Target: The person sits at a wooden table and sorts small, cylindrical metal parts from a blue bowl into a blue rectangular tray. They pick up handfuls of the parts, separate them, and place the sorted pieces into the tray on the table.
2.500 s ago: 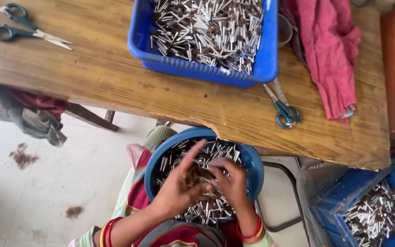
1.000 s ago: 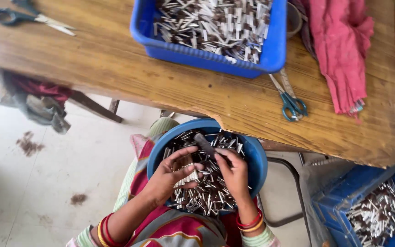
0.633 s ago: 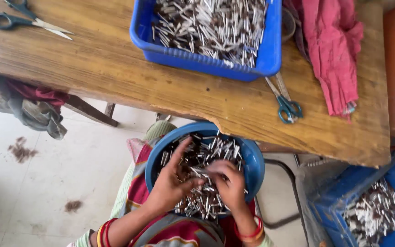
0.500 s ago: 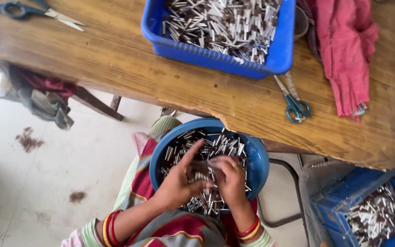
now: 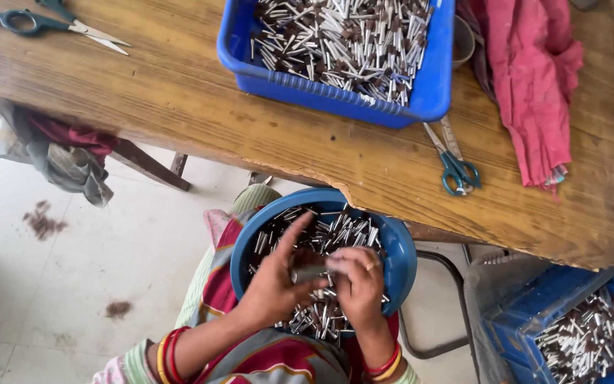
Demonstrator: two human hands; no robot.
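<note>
Both hands low centre over the round blue bowl (image 5: 399, 249): left hand (image 5: 275, 284) and right hand (image 5: 357, 281) pinch one small metal piece (image 5: 309, 272) between them. Bowl remains well filled; blue crate (image 5: 335, 89) at top centre is heaped too.

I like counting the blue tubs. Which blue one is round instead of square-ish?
The round blue bowl on the person's lap, under both hands. The blue crate on the table and the blue crate on the floor are rectangular. All three hold small metal pieces.

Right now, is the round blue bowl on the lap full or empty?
Nearly full. The round blue bowl holds a heap of small silver and brown sticks, and the left hand and right hand hold one stick above it.
</note>
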